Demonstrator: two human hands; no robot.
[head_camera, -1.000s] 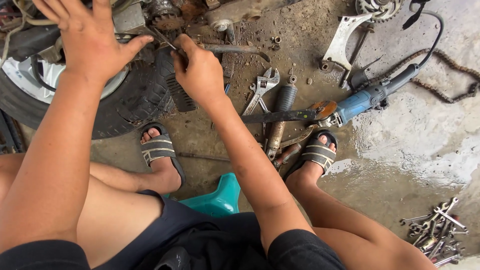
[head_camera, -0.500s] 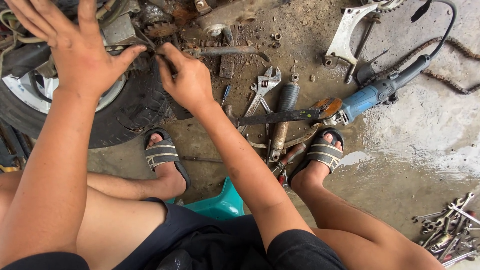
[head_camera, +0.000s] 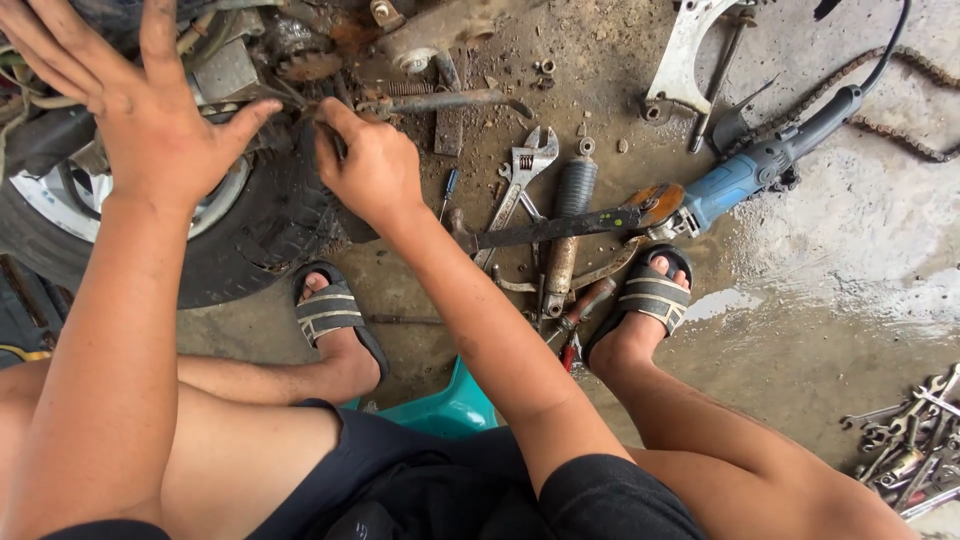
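Both hands have slid left: right hand (head_camera: 372, 168) pinches a thin tool toward the engine (head_camera: 290, 50) at upper left, left hand (head_camera: 140, 120) splayed open over the wheel (head_camera: 250, 225).

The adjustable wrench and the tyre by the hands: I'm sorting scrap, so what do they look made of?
The adjustable wrench looks like bare steel: grey, dull metallic sheen, some grime. The tyre looks like black rubber: matte, with moulded tread blocks, dusty.

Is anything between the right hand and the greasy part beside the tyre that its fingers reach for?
Nothing visible. The right hand has its fingertips already on the greasy part next to the tyre. The left hand is spread over the wheel to the side, not across that path.
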